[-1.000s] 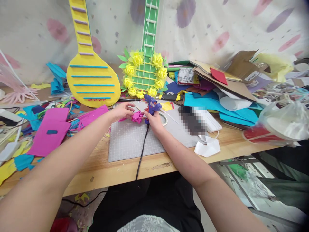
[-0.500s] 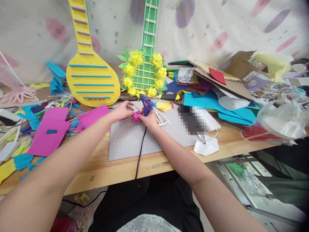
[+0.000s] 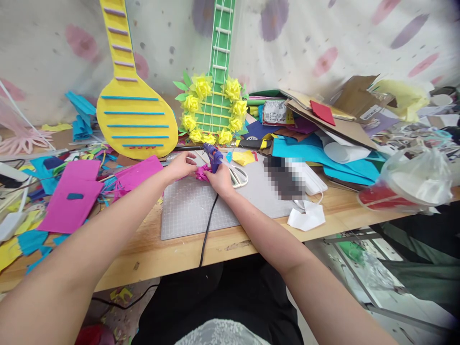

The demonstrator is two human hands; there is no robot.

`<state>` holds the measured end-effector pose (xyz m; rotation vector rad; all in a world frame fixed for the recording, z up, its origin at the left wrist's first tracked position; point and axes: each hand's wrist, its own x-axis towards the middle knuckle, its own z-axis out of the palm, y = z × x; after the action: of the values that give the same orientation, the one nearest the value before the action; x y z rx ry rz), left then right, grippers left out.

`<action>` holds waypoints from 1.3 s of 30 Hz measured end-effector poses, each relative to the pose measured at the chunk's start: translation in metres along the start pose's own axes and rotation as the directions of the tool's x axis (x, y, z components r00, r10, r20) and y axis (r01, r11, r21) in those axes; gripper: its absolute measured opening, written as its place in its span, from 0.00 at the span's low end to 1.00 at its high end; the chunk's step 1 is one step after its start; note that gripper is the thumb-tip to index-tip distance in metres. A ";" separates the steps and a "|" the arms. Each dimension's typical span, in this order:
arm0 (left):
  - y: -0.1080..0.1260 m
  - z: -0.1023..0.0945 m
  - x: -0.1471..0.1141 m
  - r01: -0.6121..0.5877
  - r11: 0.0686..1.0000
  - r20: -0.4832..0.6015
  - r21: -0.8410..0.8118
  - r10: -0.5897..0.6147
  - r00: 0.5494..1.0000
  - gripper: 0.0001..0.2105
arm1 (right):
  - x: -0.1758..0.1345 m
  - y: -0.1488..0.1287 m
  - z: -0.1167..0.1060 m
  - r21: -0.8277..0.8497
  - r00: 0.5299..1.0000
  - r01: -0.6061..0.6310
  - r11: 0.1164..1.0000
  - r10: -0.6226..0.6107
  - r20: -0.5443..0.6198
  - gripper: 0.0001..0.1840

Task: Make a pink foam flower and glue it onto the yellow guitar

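Note:
A purple-blue hot glue gun [image 3: 214,157] is held in my right hand [image 3: 220,181], tilted with its nozzle up and to the left. A small bunch of gathered magenta crepe paper [image 3: 202,173] lies between my two hands, against the thumb side of the right one. My left hand [image 3: 181,166] has its fingers bent in at the left edge of this paper, seeming to pinch it; the fingertips are partly hidden. Under both hands lies a grey gridded cutting mat [image 3: 190,215]. White-handled scissors [image 3: 241,178] rest just right of the right hand.
A yellow cutout guitar [image 3: 136,120] and a green one [image 3: 219,100] ringed with yellow paper roses lean at the back. Magenta paper [image 3: 72,201] and scraps cover the left. A black cord [image 3: 206,239] crosses the table edge. A bagged red cup [image 3: 381,199] stands at right.
The glue gun has tipped further left, and my right hand has shifted slightly left with it. More of the scissors shows. My left hand stays almost in place beside the magenta paper.

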<state>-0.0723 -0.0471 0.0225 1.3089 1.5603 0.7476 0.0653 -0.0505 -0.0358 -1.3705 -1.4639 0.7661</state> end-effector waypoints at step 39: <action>0.011 -0.007 0.008 0.274 0.961 0.244 -0.036 -0.258 0.935 0.16 | 0.000 -0.002 -0.008 0.020 0.999 0.022 1.000 -0.022 0.029 0.20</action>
<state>-0.0747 -0.0357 0.0323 1.0648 1.4653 0.4526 0.0717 -0.0522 -0.0313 -1.3314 -1.4882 0.7879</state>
